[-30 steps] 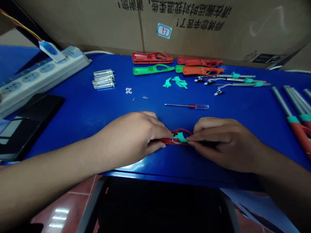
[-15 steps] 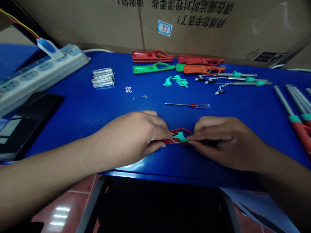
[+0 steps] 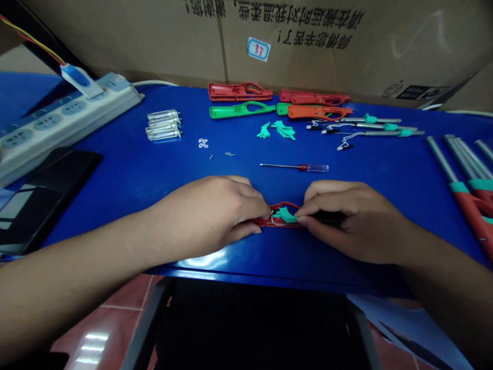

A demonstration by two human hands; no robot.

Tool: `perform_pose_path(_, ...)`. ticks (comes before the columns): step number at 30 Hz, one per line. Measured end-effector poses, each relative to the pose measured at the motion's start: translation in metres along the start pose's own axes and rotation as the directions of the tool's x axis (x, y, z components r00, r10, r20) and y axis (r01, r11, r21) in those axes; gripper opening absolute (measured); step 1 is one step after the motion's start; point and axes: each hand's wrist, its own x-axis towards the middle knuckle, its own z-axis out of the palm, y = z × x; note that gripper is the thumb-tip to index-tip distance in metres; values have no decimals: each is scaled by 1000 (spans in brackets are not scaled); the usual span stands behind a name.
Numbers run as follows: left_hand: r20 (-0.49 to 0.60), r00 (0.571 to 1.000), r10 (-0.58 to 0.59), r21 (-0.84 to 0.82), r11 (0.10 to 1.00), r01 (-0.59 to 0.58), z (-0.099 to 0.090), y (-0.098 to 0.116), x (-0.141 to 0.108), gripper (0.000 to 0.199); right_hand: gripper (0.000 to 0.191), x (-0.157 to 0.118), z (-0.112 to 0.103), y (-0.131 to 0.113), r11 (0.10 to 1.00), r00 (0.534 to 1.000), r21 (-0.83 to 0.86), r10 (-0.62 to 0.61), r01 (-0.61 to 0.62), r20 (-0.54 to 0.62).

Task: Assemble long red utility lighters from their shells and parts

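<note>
My left hand (image 3: 227, 210) is closed round the left end of a red lighter shell half (image 3: 265, 222), which lies open side up near the table's front edge. Inside the shell sits a teal trigger (image 3: 285, 215), with a thin white wire (image 3: 272, 218) looping beside it. From the right, the thumb and fingers of my right hand (image 3: 354, 221) pinch at the trigger's right end. My fingers cover both ends of the shell. A screwdriver (image 3: 314, 168) with a clear handle lies beyond my hands.
Red, green and orange shells (image 3: 242, 109) line the back, before a cardboard box (image 3: 308, 61). Loose teal triggers (image 3: 284, 129), metal tubes with wires (image 3: 389, 126), clear fuel tanks (image 3: 164, 124) and small screws (image 3: 230, 153) lie around. Finished-looking lighters (image 3: 462, 198) are right; a power strip (image 3: 46, 122) is left.
My right hand has shifted slightly, and the teal trigger sits a little differently in the shell. More of the white wire shows. The whole view has moved slightly.
</note>
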Motion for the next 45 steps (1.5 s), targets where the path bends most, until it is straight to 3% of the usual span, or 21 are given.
perform_pose_path(5, 3, 999, -36, -14, 999, 36, 2, 1, -1, 15, 14, 0, 0, -2, 999, 999, 24, 28, -29, 23)
perform_pose_path(12, -16, 982, -189, 43, 981, 189, 1, 5, -3, 24, 15, -3, 1, -4, 991, 996, -102, -81, 85, 45)
perform_pose_path(23, -58, 998, 12, 34, 999, -10, 4, 1, -2, 20, 19, -4, 0, 3, 961, 983, -219, -151, 170, 101)
perform_pose_path(33, -45, 999, -14, -12, 1000, 14, 2, 3, -2, 23, 23, -6, 6, -7, 928, 990, -346, -128, 139, 54)
perform_pose_path(45, -64, 997, -48, -83, 996, 42, 5, 4, -2, 12, 17, -5, 7, -16, 978, 999, -209, 15, -6, 42)
